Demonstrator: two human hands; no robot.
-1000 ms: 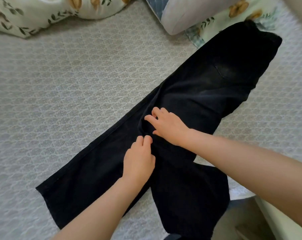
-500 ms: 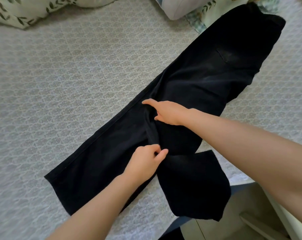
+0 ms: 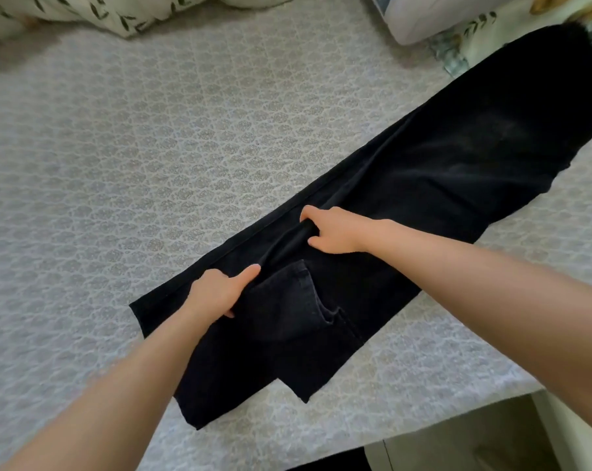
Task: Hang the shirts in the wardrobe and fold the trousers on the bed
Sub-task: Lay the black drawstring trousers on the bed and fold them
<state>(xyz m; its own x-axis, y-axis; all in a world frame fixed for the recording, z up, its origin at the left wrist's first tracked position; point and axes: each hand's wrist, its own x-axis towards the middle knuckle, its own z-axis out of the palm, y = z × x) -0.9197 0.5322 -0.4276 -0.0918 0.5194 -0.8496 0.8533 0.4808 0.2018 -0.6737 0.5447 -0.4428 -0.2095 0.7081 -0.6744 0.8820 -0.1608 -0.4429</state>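
The trousers (image 3: pixel 457 171) lie slantwise across the bed (image 3: pixel 152 130), hems at its near edge. The left hand (image 3: pixel 216 294) grips a leg fold hemward, the right hand (image 3: pixel 335 231) waistward.

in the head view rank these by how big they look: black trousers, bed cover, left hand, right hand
1. bed cover
2. black trousers
3. left hand and right hand: they look about alike, so unranked

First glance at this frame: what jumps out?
The black trousers dominate, stretched diagonally across the patterned bed cover from lower centre to upper right. Mid-frame, the left hand grips a fold of the legs near the hems, and the right hand pinches a ridge of cloth further up. Leaf-print bedding lies along the top edge.
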